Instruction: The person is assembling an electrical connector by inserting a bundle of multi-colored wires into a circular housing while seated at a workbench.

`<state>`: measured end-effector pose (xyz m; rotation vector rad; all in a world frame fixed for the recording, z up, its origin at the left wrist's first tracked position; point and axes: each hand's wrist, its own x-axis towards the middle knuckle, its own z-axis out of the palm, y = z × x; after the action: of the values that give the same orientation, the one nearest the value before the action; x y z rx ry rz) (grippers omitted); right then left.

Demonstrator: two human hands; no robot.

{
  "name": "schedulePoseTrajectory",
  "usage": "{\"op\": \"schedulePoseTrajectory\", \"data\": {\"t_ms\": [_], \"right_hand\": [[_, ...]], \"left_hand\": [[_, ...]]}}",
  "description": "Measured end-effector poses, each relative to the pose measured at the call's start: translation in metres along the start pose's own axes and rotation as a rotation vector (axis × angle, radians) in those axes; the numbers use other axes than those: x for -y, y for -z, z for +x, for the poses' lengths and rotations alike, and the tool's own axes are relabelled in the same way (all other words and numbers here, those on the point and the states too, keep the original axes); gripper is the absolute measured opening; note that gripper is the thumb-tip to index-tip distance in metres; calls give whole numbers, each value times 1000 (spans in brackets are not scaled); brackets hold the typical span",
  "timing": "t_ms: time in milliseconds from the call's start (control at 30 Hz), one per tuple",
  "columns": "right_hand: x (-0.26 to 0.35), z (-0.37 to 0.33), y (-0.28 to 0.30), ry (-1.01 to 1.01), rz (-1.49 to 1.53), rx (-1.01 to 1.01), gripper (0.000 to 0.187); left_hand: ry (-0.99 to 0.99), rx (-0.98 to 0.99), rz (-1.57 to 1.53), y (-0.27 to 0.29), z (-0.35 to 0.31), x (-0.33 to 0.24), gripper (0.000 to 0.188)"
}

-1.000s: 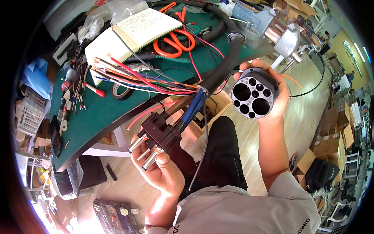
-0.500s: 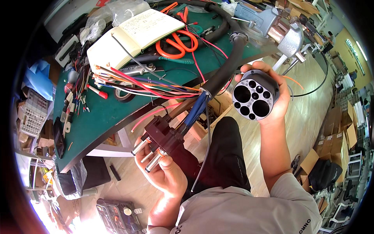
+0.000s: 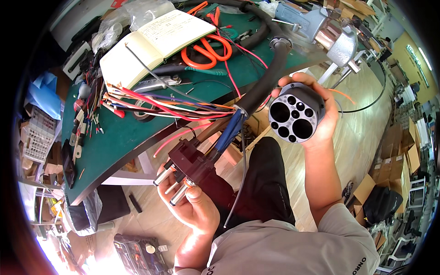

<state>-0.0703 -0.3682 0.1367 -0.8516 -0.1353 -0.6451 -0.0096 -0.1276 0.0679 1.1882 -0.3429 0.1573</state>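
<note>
The left hand (image 3: 197, 213), low and left of the frame's centre, is half curled with its palm turned up. Its thumb and fingers close around the pin end of a blocky, dark brownish-black connector body (image 3: 190, 158), beside its silvery cylindrical metal pins (image 3: 179, 195), which point to the lower left. How firmly the fingers press cannot be told, as the pins and block hide part of the grip.

The right hand (image 3: 327, 121), right of centre and higher up, is clamped on a round dark grey housing (image 3: 297, 114), with fingers over its top and the palm along its right side. The housing's grey disc face, pierced by round holes of several sizes, is turned toward the camera.

The two hands are well apart, the connector body lying left of and below the housing. From the block, blue-covered leads (image 3: 230, 130) and a brown lead (image 3: 211, 130) rise to the cut end of a thick black cable (image 3: 263, 85) near the centre. A fan of thin multicoloured wires (image 3: 183, 108) spreads leftward from that end over a dark green tabletop (image 3: 107, 149). An open notebook with cream pages (image 3: 160, 39) lies at the upper left, beside orange loop handles (image 3: 197, 67). A blue-grey metal vise (image 3: 300, 20) stands at the upper right.
</note>
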Motion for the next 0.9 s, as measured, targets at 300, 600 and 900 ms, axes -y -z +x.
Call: {"op": "schedulePoseTrajectory", "data": {"t_ms": [300,600,900], "right_hand": [[1,1,2,-11,-8,-7,45],[2,-4,-4,8,-59,24,48],[-2,0,-6,-10,-108,53,49]], "left_hand": [[16,19,-34,-6,1,-4,79],[-96,58,-103,-10,5,-4,68],[-83,164,-279,-2,9,-3,65]]}}
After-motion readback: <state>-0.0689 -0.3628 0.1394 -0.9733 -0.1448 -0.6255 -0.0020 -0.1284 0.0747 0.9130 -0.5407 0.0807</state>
